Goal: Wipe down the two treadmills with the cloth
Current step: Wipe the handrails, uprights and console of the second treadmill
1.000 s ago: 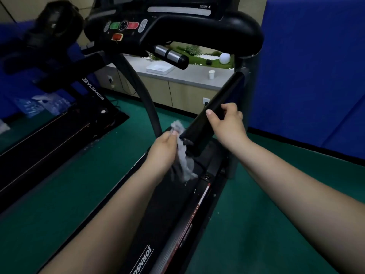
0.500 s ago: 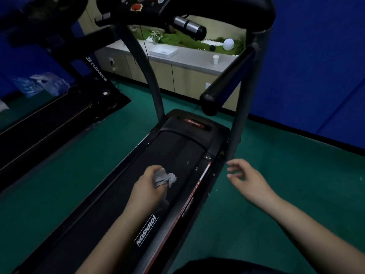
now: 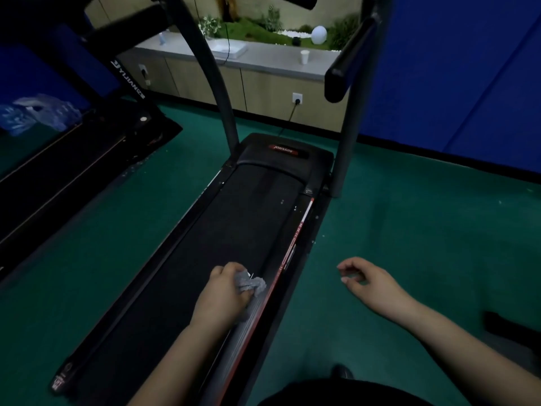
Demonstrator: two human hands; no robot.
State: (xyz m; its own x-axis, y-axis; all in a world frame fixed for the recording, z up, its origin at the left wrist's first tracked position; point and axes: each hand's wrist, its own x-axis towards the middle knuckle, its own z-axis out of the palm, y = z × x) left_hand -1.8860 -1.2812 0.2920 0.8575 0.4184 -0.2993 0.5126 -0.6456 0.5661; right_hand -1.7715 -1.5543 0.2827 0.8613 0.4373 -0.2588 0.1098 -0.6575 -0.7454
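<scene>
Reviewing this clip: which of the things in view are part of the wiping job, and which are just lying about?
Part of the job:
- cloth, bunched in the left hand
- near treadmill, where that hand works at the side rail
- second treadmill, to the left
- right hand, holding nothing

Lying about:
- paper cup on the counter
- white globe
- plastic bag
</scene>
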